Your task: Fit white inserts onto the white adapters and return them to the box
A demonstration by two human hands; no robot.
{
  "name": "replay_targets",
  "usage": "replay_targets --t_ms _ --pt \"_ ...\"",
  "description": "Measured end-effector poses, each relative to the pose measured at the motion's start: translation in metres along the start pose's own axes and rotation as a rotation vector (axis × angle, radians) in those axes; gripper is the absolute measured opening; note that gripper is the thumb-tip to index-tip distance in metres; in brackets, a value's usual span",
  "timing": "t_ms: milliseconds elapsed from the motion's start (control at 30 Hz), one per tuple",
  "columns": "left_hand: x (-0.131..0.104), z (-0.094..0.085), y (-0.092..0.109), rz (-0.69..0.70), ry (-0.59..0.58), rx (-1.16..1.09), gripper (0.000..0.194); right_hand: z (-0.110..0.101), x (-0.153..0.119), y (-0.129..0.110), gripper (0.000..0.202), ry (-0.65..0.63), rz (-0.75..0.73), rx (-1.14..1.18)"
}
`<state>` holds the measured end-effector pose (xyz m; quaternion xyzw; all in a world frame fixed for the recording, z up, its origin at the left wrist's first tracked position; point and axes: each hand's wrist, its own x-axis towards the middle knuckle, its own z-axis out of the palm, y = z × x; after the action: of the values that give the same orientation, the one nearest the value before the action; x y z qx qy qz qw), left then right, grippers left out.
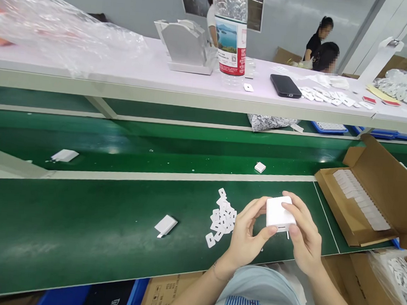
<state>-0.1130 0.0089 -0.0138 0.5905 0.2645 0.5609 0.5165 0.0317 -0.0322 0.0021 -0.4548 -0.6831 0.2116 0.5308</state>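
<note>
A white, box-shaped charger (279, 213) is held up between my two hands, above the green work surface near its front edge. My left hand (250, 231) grips its left side, with the thumb at the lower corner. Fingers of my right hand (304, 233) lie on its top and right side. A slot shows on the face toward me, and a thin white piece sticks out below it. Left of my hands lies a loose pile of small white flat pieces (223, 218) with slots. Farther left rests another white block (166, 225) with a small tab.
An open cardboard box (350, 234) with rows of white items stands at the right. On the belt behind lie a small white block (259, 167) and a white piece (65, 155). The raised shelf (124, 80) holds a bottle (229, 42) and a phone (285, 86). Two people are in the background.
</note>
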Motion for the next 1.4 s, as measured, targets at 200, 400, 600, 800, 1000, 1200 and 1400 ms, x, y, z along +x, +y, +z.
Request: replay_targets --t_ms 200,400,600,800,1000,1200,1400 --pt "-0.002 0.002 -0.002 0.076 -0.001 0.034 0.046 -0.005 0.002 0.002 0.036 -0.041 -0.069 -0.027" --pt "-0.001 0.008 0.001 0.025 0.016 0.044 0.047 -0.003 0.005 -0.002 0.022 0.052 -0.106 -0.024" --pt "0.004 0.012 0.001 -0.123 0.013 -0.009 0.047 0.003 0.009 0.004 0.021 0.158 0.025 0.045" --pt "0.003 0.014 -0.007 -0.195 0.008 -0.025 0.049 -0.003 0.003 0.015 0.025 0.093 0.077 0.118" --pt "0.003 0.012 -0.01 -0.077 -0.024 0.033 0.045 -0.01 -0.003 0.015 0.029 0.012 0.052 0.098" --pt "0.005 0.014 -0.011 -0.015 -0.04 0.086 0.038 -0.001 0.002 0.018 0.022 0.1 -0.022 0.142" --pt "0.011 0.017 -0.029 -0.196 -0.042 -0.09 0.042 -0.006 -0.001 0.034 0.022 0.125 0.069 0.145"
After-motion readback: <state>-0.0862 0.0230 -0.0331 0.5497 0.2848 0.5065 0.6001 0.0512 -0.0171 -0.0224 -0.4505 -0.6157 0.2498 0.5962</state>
